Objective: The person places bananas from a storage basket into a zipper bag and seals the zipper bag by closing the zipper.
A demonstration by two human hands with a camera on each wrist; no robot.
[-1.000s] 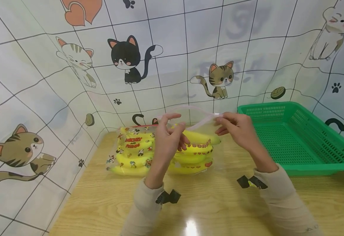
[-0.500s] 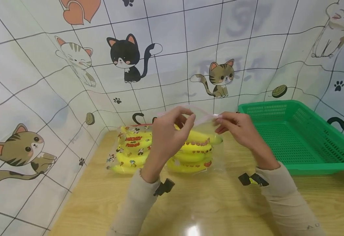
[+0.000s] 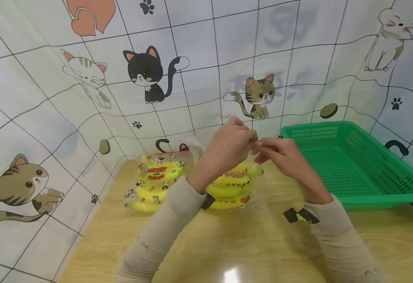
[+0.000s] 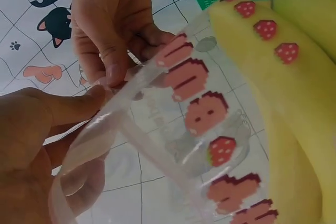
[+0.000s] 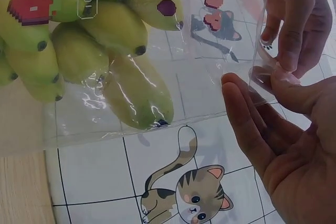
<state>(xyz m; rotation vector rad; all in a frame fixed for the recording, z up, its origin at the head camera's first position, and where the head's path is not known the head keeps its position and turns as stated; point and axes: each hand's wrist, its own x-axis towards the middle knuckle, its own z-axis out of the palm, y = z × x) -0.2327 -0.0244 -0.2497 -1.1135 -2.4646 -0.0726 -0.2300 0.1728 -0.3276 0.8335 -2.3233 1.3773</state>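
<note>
Head view showed both hands raised over the middle of the frame, meeting at the top edge of a clear plastic bag (image 3: 227, 184) that stood on the wooden worktop (image 3: 256, 243). The left hand (image 3: 227, 147) pinched the bag's sealing strip (image 4: 136, 80) between thumb and fingertips, and the right hand (image 3: 281, 157) pinched the same strip just beside it, so each grip was closed on the strip. Holding the rim up this way kept the bag's mouth lifted and taut while the weight of the bananas (image 3: 227, 188) rested below on the worktop. A second bag of bananas (image 3: 157, 182), printed with cartoon figures, lay touching it toward the left, and a green basket (image 3: 365, 196) sat at the right edge of the frame, apart from the hands.

Left wrist view gave what the head view hid: the strip passing between the two hands, and pink and red prints on the film with a yellow banana behind. Right wrist view looked up from under, showing the banana tips (image 5: 157, 121) pressing against the clear film and the right hand's fingers (image 5: 247, 119) meeting the film's edge, with the left hand above it.
</note>
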